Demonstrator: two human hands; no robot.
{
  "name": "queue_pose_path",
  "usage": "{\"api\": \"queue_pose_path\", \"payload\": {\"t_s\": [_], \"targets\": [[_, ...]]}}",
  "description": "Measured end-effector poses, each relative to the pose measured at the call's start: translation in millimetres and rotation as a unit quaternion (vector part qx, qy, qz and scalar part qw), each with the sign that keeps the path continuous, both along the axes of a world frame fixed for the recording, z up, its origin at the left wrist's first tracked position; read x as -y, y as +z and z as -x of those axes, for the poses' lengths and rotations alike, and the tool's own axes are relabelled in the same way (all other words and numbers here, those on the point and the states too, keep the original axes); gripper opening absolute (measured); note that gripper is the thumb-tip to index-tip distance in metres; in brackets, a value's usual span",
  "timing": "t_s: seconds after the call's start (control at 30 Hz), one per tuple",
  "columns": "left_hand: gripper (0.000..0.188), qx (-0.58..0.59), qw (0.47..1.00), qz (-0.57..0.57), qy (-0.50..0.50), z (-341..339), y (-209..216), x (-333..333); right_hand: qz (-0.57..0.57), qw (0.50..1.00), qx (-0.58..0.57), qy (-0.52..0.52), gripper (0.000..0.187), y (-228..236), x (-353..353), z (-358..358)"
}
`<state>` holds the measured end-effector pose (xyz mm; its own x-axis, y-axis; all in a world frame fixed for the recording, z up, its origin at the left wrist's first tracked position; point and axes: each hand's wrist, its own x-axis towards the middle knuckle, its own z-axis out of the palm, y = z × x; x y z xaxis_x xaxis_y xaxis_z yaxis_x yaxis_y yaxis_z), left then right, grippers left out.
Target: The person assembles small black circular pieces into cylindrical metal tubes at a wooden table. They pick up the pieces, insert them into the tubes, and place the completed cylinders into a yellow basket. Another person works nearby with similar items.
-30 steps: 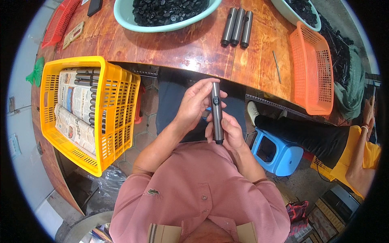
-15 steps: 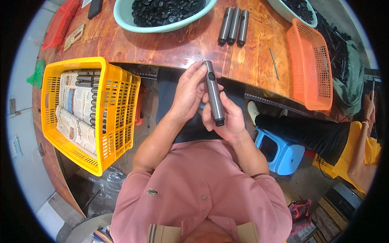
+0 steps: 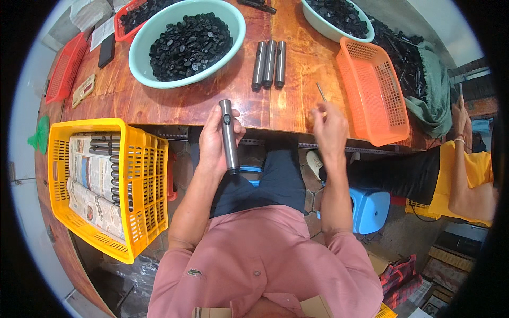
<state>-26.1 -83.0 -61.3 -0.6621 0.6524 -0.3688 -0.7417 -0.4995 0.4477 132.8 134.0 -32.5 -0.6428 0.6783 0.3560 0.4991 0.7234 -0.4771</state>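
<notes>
My left hand (image 3: 216, 140) is wrapped round a grey metal tube (image 3: 229, 139), which stands tilted above my lap. The tube has a black end piece at the bottom and a dark oval fitting near its top. On the table's right half, my right hand (image 3: 331, 128) has its fingers closed at the near end of a thin metal rod (image 3: 321, 91); the far tip sticks out past the fingers. Three similar metal tubes (image 3: 269, 64) lie side by side on the wooden table (image 3: 297, 108), their black ends toward me.
A pale green basin (image 3: 135, 64) holds small black parts; another basin (image 3: 313, 20) stands far right. An orange basket (image 3: 371, 127) is beside my right hand. At left, a yellow crate (image 3: 130, 201) holds newspaper and tubes. A person in yellow (image 3: 466, 175) sits at right.
My right hand has left the tube and moved right to the metal rod on the table. The left hand keeps the tube. The view has shifted, showing more of the table.
</notes>
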Motion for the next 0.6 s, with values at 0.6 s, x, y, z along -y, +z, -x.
{"api": "queue_pose_path", "payload": {"t_s": [0.6], "targets": [[0.033,-0.153,0.985,-0.074,0.004,-28,15,-8,0.573,0.773,-0.101,0.252,0.044,-7,81,-5]]}}
